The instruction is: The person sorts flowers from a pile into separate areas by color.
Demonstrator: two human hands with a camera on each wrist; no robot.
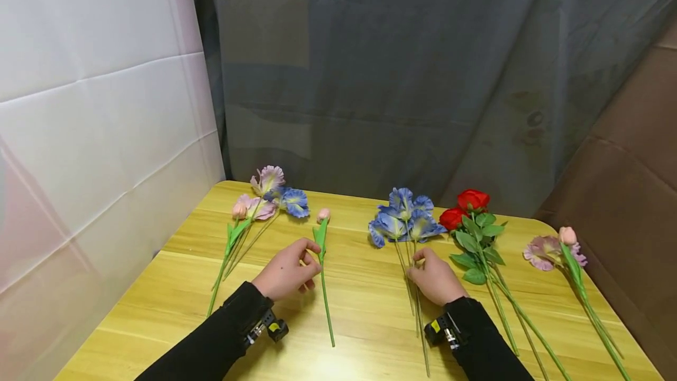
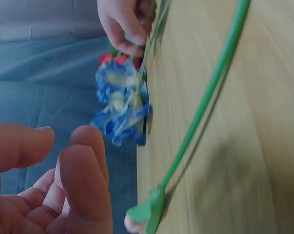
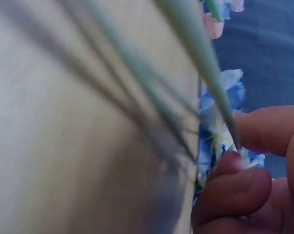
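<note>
In the head view, my left hand (image 1: 288,269) is beside a single pink tulip (image 1: 323,243) with a green stem. Its fingers are loosely bent and hold nothing; in the left wrist view, a gap shows between thumb and fingertips. To the right lies a group of blue irises (image 1: 402,216) with thin stems pointing toward me. My right hand (image 1: 436,278) pinches a stem (image 3: 220,97) of a blue iris between thumb and finger, just below the blooms. Other iris stems (image 3: 137,83) run close by along the tabletop.
Two red roses (image 1: 472,200) with leafy stems lie right of the right hand. Farther right are a pink tulip (image 1: 567,236) and a mauve iris (image 1: 542,253). Pink and blue irises (image 1: 294,201) with another tulip (image 1: 240,211) lie at left. Curtains (image 1: 370,75) stand behind the wooden table (image 1: 370,322).
</note>
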